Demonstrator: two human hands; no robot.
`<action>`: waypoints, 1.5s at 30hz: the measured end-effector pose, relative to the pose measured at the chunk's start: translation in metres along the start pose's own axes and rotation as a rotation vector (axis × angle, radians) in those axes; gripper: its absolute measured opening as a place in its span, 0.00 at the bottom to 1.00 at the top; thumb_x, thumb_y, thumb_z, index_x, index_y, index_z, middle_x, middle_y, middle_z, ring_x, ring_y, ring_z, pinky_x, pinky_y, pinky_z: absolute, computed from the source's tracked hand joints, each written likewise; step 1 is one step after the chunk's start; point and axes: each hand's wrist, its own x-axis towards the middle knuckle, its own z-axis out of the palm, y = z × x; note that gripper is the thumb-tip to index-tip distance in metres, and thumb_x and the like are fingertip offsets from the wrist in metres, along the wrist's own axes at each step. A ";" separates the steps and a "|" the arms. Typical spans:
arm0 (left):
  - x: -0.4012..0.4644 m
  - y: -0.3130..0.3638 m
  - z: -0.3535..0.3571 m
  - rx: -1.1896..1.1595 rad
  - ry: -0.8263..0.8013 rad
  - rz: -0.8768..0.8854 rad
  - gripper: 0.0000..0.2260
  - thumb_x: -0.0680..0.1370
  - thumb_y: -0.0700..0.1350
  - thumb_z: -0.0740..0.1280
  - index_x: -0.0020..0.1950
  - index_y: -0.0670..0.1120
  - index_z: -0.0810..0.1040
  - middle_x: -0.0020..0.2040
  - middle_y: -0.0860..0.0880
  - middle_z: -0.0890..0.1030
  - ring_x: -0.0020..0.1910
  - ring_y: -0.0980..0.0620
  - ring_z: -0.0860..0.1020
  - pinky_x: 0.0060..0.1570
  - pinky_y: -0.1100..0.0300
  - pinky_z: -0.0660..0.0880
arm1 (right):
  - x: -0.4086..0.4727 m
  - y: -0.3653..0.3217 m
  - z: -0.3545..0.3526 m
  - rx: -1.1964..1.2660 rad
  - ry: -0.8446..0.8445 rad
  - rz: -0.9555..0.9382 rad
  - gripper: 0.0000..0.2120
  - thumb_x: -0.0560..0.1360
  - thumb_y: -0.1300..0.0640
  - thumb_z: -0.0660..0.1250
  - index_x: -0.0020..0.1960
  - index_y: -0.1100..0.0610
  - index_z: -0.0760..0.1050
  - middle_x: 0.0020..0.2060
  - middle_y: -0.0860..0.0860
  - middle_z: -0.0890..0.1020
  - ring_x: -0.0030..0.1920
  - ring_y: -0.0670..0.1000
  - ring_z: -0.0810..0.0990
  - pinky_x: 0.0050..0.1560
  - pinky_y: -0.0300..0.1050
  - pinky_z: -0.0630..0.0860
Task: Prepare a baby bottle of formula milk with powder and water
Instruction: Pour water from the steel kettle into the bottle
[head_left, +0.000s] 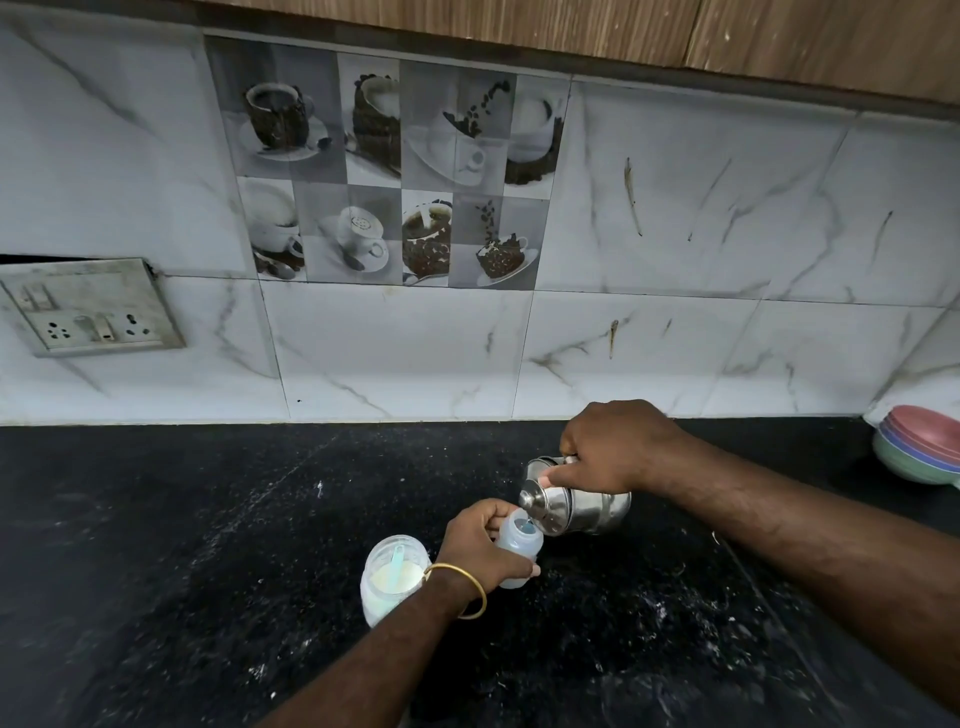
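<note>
Pouring water was the step in hand: the right hand (618, 447), fingers wrapped closed around a steel jug (576, 501), tilted its lidded spout down over the open mouth of the baby bottle (518, 545). The left hand (478, 545), fingers curled shut about the bottle's body, held it just above or on the black bench (208, 519); which, could not be told. Just left of the bottle stood an open powder jar (392, 577) with a pale scoop (397, 558) resting in it. The next move would likely call for levelling the jug at the right fill, then scooping powder. The water stream, the fill level and the bottle's base were hard to make out; no teat or cap was visible.
</note>
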 end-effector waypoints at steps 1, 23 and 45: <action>0.001 0.000 0.000 0.001 -0.002 0.002 0.23 0.54 0.41 0.83 0.43 0.55 0.80 0.41 0.57 0.83 0.39 0.61 0.79 0.39 0.73 0.74 | 0.000 -0.001 -0.001 -0.009 -0.004 -0.002 0.27 0.74 0.32 0.61 0.29 0.52 0.66 0.29 0.46 0.69 0.30 0.44 0.65 0.31 0.41 0.58; 0.004 -0.004 0.000 0.003 -0.007 -0.016 0.22 0.50 0.45 0.83 0.38 0.59 0.80 0.36 0.61 0.83 0.35 0.70 0.79 0.35 0.74 0.74 | 0.000 -0.017 -0.018 -0.110 -0.010 -0.052 0.21 0.75 0.34 0.61 0.47 0.50 0.82 0.38 0.45 0.77 0.40 0.51 0.75 0.39 0.44 0.69; 0.001 0.005 -0.004 0.006 0.000 -0.022 0.23 0.52 0.43 0.84 0.43 0.53 0.82 0.43 0.54 0.84 0.42 0.56 0.81 0.42 0.65 0.79 | -0.001 -0.022 -0.022 -0.138 0.011 -0.056 0.23 0.74 0.32 0.63 0.50 0.49 0.83 0.47 0.47 0.83 0.40 0.51 0.74 0.40 0.44 0.68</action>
